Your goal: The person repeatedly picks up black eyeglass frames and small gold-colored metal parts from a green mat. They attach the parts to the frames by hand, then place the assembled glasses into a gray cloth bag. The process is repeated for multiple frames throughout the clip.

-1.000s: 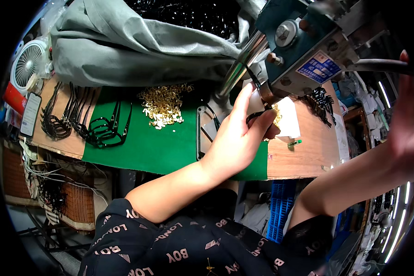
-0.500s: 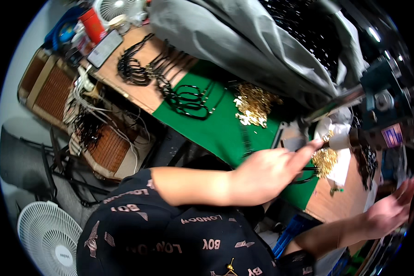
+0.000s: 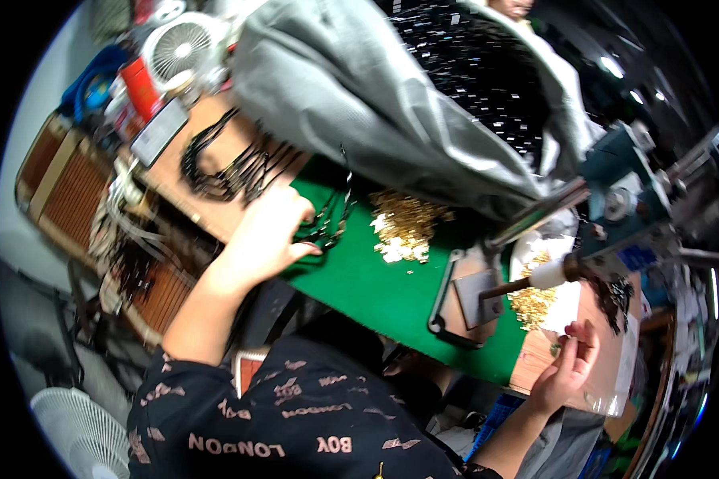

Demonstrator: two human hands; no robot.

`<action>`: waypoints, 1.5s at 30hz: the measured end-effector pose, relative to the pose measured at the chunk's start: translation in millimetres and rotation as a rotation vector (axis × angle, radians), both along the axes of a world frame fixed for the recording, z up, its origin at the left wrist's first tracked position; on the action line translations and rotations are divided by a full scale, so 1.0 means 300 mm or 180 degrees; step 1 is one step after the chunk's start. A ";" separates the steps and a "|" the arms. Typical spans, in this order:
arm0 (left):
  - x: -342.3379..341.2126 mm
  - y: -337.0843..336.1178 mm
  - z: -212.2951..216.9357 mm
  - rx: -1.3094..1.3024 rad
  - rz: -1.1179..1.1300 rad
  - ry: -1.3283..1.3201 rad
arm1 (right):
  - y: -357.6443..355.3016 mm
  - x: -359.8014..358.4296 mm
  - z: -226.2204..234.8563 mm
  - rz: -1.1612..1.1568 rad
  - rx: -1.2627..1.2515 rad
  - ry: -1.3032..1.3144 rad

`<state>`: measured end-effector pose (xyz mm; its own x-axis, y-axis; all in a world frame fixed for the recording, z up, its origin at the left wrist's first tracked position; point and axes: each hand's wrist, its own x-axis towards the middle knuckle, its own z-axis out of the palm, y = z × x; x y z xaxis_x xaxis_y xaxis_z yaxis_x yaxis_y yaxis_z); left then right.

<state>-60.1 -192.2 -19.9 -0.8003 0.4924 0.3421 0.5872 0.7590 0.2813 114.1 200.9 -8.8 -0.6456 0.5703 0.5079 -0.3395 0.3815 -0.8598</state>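
Observation:
My left hand (image 3: 268,231) reaches over the far left of the green mat (image 3: 359,283), its fingers curled and its thumb low beside black cord loops (image 3: 327,227). The hand seems closed on a cord loop, one strand of which rises above the mat; blur hides the exact grip. By the table's right edge, my right hand (image 3: 567,371) has its fingertips drawn together; what they pinch, if anything, is too small to name. Between my hands stands a teal bench press (image 3: 615,184) with a white-sleeved rod (image 3: 547,274) and a flat metal base (image 3: 467,299).
Small gold pieces (image 3: 407,227) lie heaped on the mat, with more gold pieces (image 3: 535,299) on white paper beside the press. Bundled black cords (image 3: 216,172) and a phone (image 3: 160,132) lie left. Grey cloth (image 3: 335,80) covers the back. A chair (image 3: 80,188) stands left.
My left hand has moved from the press across to the cord loops at the left. My right hand has come in closer to the table's edge, fingertips together. The view has shifted.

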 end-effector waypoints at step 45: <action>-0.310 0.317 0.470 0.2955 -0.1660 0.0030 | -0.183 0.062 -0.087 0.0791 -0.0521 -0.1251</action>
<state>-153.1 -97.2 121.2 -0.5610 0.3167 0.7648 0.7831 -0.0964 0.6144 132.7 146.1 -34.7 -0.8971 0.4266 0.1153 -0.0411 0.1792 -0.9830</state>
